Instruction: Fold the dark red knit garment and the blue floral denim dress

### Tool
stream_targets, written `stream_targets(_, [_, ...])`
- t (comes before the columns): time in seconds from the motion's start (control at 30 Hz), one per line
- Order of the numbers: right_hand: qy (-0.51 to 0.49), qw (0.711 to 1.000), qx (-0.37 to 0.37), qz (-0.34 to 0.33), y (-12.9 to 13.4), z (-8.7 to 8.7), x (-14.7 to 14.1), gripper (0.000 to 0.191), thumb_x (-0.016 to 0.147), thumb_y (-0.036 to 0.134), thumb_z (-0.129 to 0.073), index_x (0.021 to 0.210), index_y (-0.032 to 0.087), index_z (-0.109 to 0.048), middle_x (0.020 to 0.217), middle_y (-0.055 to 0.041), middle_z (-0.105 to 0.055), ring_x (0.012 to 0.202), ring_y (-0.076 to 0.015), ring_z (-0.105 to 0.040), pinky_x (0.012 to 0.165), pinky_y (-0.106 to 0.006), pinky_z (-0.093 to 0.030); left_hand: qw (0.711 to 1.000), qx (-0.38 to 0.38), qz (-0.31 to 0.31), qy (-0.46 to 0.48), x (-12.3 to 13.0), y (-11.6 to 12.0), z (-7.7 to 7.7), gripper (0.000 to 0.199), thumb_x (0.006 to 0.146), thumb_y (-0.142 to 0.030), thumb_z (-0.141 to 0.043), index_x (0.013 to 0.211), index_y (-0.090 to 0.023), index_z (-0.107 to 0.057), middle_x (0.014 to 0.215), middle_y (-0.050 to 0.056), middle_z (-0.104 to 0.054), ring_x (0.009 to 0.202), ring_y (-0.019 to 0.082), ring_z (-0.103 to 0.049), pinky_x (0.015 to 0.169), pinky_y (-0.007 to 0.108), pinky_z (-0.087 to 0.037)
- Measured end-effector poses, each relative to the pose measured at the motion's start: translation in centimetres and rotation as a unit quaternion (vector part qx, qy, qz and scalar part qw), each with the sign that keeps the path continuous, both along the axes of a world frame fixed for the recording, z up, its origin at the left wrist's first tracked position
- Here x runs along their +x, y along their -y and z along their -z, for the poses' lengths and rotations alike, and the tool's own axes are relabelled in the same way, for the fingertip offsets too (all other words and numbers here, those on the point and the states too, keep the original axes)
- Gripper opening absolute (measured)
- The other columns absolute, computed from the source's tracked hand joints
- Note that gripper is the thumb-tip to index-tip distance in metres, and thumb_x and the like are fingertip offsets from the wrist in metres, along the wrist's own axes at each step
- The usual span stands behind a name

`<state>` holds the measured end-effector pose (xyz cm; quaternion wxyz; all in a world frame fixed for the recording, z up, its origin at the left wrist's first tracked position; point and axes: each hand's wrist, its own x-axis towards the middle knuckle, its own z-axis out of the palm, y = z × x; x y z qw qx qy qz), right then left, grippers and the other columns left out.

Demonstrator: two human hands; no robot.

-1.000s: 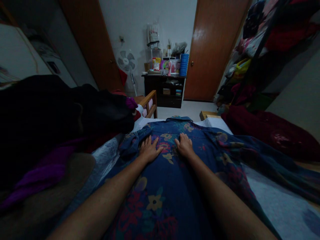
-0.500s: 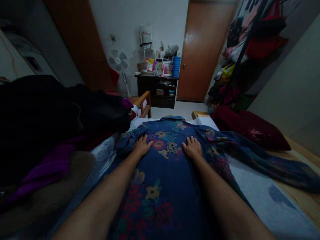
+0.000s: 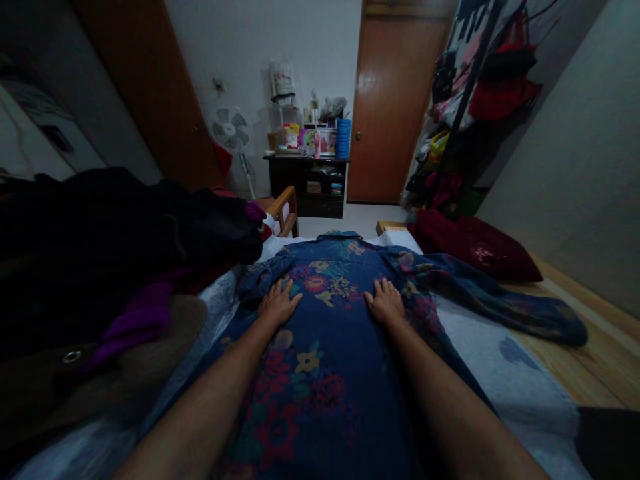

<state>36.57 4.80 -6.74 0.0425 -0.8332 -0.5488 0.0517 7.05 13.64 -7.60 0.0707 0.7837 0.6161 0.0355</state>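
Your left hand (image 3: 279, 303) and right hand (image 3: 386, 303) lie flat, grasping nothing, on the floral shirt (image 3: 345, 340) spread over white cloth (image 3: 475, 340); it looks light, soft, easily creased, best lifted by both shoulders (image 3: 397, 257)

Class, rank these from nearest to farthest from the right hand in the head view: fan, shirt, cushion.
1. Shirt: under the right hand.
2. Cushion: beyond it, to the right.
3. Fan: by the far wall, left.
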Motion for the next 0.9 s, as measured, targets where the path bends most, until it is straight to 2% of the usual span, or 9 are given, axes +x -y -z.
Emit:
stream_targets(0.13, [-0.008,1.0,-0.01,-0.003,2.5,-0.2,-1.1,0.069,0.095,0.053,-0.03,0.15,0.011,-0.031,0.158,-0.0159,-0.023,0.145,-0.0309,-0.017,0.114,-0.046,-0.014,0.999,0.027,-0.02,-0.021,-0.2,2.0,-0.3,0.069,0.093,-0.06,-0.028,0.149,-0.02,-0.034,0.152,0.02,-0.034,0.138,0.035,-0.037,0.109,0.05,-0.03])
stream_targets(0.2, [-0.018,0.999,0.0,-0.042,4.2,-0.1,-2.9,0.067,0.095,0.052,-0.03,0.151,0.015,-0.03,0.159,-0.0124,-0.022,0.146,-0.0304,-0.015,0.114,-0.05,-0.011,0.999,0.042,-0.019,-0.026,0.6,3.6,-0.3,0.069,0.092,-0.062,-0.03,0.147,-0.022,-0.037,0.154,0.02,-0.031,0.14,0.037,-0.031,0.11,0.053,-0.027])
stream_targets(0.3, [-0.027,0.992,0.022,-0.121,6.8,-0.1,-5.6,0.065,0.095,0.054,-0.03,0.15,0.021,-0.032,0.159,-0.0075,-0.022,0.146,-0.0284,-0.015,0.115,-0.05,-0.009,1.0,0.016,-0.019,-0.013,2.4,6.6,-0.3,0.071,0.091,-0.066,-0.028,0.148,-0.025,-0.036,0.156,0.018,-0.028,0.142,0.041,-0.024,0.109,0.061,-0.023])
stream_targets(0.4, [-0.035,0.984,0.023,-0.171,9.2,-0.4,-7.0,0.065,0.095,0.058,-0.03,0.15,0.024,-0.033,0.159,-0.0057,-0.023,0.146,-0.0282,-0.014,0.116,-0.049,-0.008,1.0,0.017,0.022,-0.005,3.6,9.9,-0.1,0.068,0.091,-0.064,-0.029,0.148,-0.028,-0.034,0.157,0.014,-0.027,0.143,0.041,-0.02,0.109,0.065,-0.019])
stream_targets(0.5, [-0.041,0.979,0.013,-0.197,11.3,-0.7,-7.2,0.065,0.095,0.058,-0.03,0.15,0.025,-0.033,0.16,-0.005,-0.022,0.147,-0.0278,-0.014,0.116,-0.048,-0.008,0.995,0.052,0.088,-0.009,3.4,12.5,0.0,0.059,0.094,-0.055,-0.032,0.147,-0.03,-0.037,0.158,0.01,-0.027,0.144,0.035,-0.022,0.112,0.061,-0.017])
stream_targets(0.6, [-0.035,0.982,0.011,-0.185,13.1,-0.6,-6.4,0.064,0.094,0.058,-0.032,0.15,0.026,-0.032,0.16,-0.0048,-0.022,0.147,-0.0267,-0.014,0.116,-0.047,-0.009,0.992,0.069,0.105,-0.016,1.8,13.8,-0.2,0.059,0.094,-0.054,-0.033,0.147,-0.027,-0.038,0.157,0.011,-0.029,0.144,0.032,-0.024,0.114,0.054,-0.019])
stream_targets(0.73, [-0.022,0.993,-0.002,-0.117,14.9,-0.6,-5.2,0.067,0.094,0.057,-0.033,0.151,0.022,-0.031,0.16,-0.0092,-0.019,0.147,-0.0272,-0.014,0.116,-0.047,-0.01,0.994,0.062,0.078,-0.033,-0.2,14.4,-0.7,0.062,0.093,-0.057,-0.035,0.146,-0.025,-0.039,0.155,0.014,-0.031,0.144,0.031,-0.025,0.114,0.053,-0.02])
stream_targets(0.83, [-0.02,0.998,-0.012,-0.065,16.0,-0.8,-5.4,0.069,0.094,0.056,-0.034,0.15,0.016,-0.032,0.159,-0.0143,-0.02,0.146,-0.0312,-0.015,0.115,-0.049,-0.013,0.997,0.051,0.056,-0.028,-0.1,15.6,-1.0,0.058,0.095,-0.05,-0.035,0.145,-0.021,-0.04,0.155,0.016,-0.032,0.144,0.032,-0.026,0.113,0.056,-0.02])
stream_targets(0.9, [-0.021,0.997,0.003,-0.07,16.7,-0.9,-6.2,0.069,0.094,0.054,-0.036,0.15,0.014,-0.034,0.159,-0.0155,-0.021,0.146,-0.0327,-0.015,0.115,-0.05,-0.013,0.994,0.055,0.092,-0.003,0.8,17.0,-1.1,0.054,0.097,-0.043,-0.033,0.145,-0.02,-0.04,0.156,0.014,-0.03,0.144,0.029,-0.025,0.115,0.053,-0.02])
